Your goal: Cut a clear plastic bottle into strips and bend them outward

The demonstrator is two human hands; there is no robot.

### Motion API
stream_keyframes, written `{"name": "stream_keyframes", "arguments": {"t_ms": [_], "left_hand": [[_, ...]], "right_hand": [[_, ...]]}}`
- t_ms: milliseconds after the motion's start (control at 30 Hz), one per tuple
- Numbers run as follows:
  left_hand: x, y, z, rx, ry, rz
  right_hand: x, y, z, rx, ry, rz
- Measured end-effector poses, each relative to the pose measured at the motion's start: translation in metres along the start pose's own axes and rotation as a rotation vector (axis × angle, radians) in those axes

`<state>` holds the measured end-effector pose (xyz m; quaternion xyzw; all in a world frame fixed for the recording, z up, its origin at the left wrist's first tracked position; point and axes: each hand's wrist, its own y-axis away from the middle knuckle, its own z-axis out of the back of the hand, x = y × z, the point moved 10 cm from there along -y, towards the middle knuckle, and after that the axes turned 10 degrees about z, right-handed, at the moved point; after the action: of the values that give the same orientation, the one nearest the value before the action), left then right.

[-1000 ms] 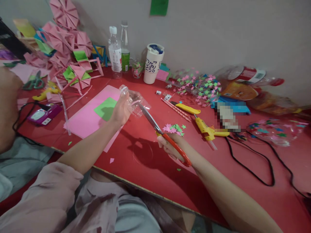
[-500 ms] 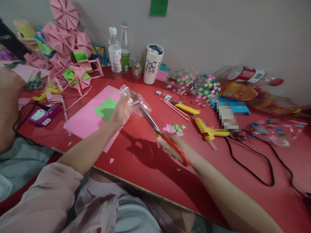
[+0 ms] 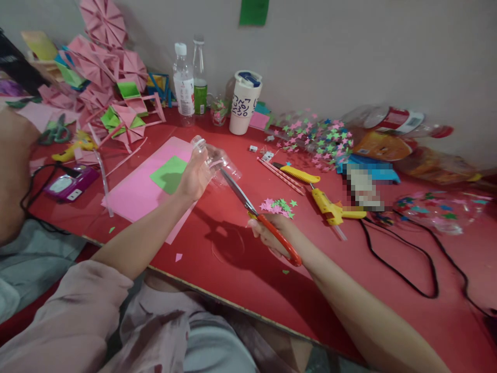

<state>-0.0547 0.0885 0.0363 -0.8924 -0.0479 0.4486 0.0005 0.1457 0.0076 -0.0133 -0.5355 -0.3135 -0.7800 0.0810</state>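
Held above the red table, the clear plastic bottle top [image 3: 230, 168] is gripped by my left hand [image 3: 195, 176], its threaded neck pointing up and to the left. My right hand [image 3: 277, 233] is closed around the red handles of a pair of scissors [image 3: 243, 198]. The blades reach up and left to the bottle's cut edge; whether they are around the plastic I cannot tell. Beneath my left hand lie pink paper sheets [image 3: 134, 189] with a green square [image 3: 166, 176] on top. Small pink and green paper stars [image 3: 278, 207] are heaped just beyond my right hand.
On the right are a yellow glue gun [image 3: 330, 207] with a black cord, a yellow utility knife [image 3: 298, 173] and star-covered plastic bottles [image 3: 326, 140]. Bottles and a white cup [image 3: 244, 106] stand at the back. Pink paper crafts [image 3: 97, 67] and another person's arm [image 3: 15, 171] are on the left.
The scissors and my right hand have shifted very slightly to the left. My left hand and the bottle top stay nearly in place, tilting a little.
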Motion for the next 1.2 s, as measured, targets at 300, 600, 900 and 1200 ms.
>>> {"name": "stream_keyframes", "arguments": {"t_ms": [300,600,900,1200], "left_hand": [[0.002,0.003,-0.006,-0.008,-0.035,0.032],[0.003,0.006,-0.013,0.04,-0.057,0.019],[0.004,0.005,-0.01,0.016,-0.073,0.018],[0.005,0.011,-0.02,0.103,-0.127,-0.015]], "right_hand": [[0.018,0.003,-0.003,0.052,0.169,0.171],[0.022,0.009,-0.006,0.018,0.109,0.165],[0.019,0.008,-0.007,0.007,0.081,0.178],[0.02,0.007,-0.004,0.021,0.132,0.175]]}}
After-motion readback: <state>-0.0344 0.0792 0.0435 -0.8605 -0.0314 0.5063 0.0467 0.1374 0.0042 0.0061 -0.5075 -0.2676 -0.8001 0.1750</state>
